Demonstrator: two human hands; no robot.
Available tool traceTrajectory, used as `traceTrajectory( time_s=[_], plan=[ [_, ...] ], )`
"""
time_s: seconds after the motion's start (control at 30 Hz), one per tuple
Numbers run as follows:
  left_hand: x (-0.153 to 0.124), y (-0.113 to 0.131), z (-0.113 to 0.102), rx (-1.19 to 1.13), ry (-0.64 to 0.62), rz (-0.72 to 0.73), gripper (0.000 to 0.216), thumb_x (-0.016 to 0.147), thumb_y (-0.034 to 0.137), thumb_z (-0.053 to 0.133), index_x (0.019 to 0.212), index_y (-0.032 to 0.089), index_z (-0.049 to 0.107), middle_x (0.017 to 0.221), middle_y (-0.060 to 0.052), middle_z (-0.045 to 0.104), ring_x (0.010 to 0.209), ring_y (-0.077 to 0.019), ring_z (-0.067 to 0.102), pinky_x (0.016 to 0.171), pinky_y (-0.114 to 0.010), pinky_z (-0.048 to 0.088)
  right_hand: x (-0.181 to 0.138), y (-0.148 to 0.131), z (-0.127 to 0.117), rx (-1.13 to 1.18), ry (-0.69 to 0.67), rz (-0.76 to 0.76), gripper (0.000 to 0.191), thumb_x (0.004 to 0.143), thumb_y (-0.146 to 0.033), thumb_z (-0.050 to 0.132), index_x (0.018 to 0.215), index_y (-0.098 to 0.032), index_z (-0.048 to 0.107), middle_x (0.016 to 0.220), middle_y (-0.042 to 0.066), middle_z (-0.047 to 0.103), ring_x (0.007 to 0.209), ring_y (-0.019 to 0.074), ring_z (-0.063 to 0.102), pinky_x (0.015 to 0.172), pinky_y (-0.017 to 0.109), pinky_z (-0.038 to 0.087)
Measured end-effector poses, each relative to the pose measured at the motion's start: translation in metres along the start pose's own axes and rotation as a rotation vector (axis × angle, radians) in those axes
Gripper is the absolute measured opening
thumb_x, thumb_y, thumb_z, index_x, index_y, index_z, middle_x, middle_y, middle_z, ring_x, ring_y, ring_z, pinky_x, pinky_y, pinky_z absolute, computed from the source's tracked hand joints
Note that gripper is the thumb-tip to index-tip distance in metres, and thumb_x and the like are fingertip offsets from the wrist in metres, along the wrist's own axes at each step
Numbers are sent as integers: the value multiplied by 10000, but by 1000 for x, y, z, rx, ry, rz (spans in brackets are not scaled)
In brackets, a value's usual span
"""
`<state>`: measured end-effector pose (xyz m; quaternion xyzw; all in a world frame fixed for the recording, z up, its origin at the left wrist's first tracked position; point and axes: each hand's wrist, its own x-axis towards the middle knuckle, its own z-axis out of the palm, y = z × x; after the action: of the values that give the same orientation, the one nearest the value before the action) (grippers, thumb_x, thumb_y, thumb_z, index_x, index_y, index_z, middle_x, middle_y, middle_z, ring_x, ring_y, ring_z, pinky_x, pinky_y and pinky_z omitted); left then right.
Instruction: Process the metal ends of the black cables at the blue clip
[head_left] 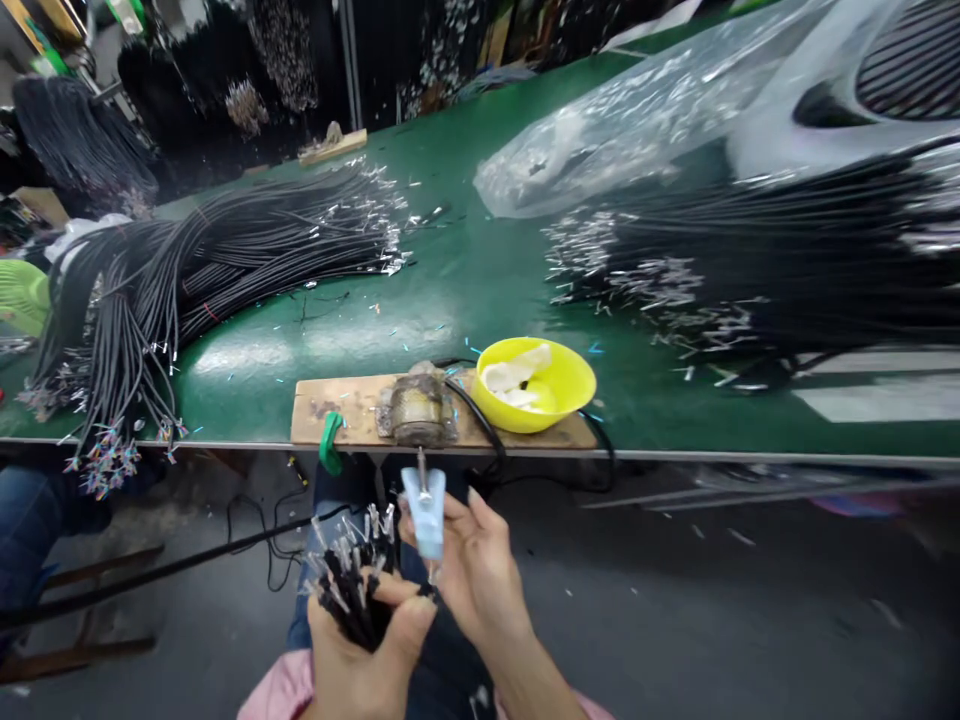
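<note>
My left hand (375, 640) is wrapped round a bundle of black cables (352, 585) whose stripped, silvery wire ends point up. Its thumb and forefinger pinch one cable end just below a light-blue clip (426, 510). That clip sits on the thin metal shaft of a small motor (418, 405), which overhangs the table edge. Beside the clip is my right hand (480, 565), palm up, its visible fingers loosely apart; some fingertips are hidden behind the clip. I see nothing held in it.
A wooden board (349, 395) carries the motor, a green strap (330, 445) and a yellow bowl (540, 395) with white pieces inside. Piles of black cables (285, 230) lie left and right on the green table (465, 260). Clear plastic wrapping (600, 130) lies behind.
</note>
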<state>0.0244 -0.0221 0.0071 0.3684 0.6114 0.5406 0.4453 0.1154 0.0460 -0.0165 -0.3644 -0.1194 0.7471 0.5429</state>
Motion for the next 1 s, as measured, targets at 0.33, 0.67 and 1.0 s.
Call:
traceTrajectory(
  time_s=[0.33,0.67,1.0],
  plan=[
    [-1,-26,-12,-123,-91,-338,477,679,522,704,983,159,757,567,-22,606,347,-16,319,341,-173,238,-33,15,-28,-552,129,-527,172,701,-326,692,588,-212,630,576,7,523,543,158,464,500,262,389],
    [2,-24,-22,-234,-229,-421,522,666,557,699,1014,168,693,544,14,542,326,11,219,341,-162,146,-31,13,-31,-593,-90,-409,153,764,-356,636,756,-205,659,666,25,586,601,169,561,574,264,470],
    [3,-24,-13,-72,-157,-300,180,667,294,741,637,118,718,588,-7,579,598,-111,513,618,-222,440,-37,7,-19,-985,-171,-919,55,768,-168,644,736,-209,626,625,-2,575,606,162,518,580,278,420]
  ],
)
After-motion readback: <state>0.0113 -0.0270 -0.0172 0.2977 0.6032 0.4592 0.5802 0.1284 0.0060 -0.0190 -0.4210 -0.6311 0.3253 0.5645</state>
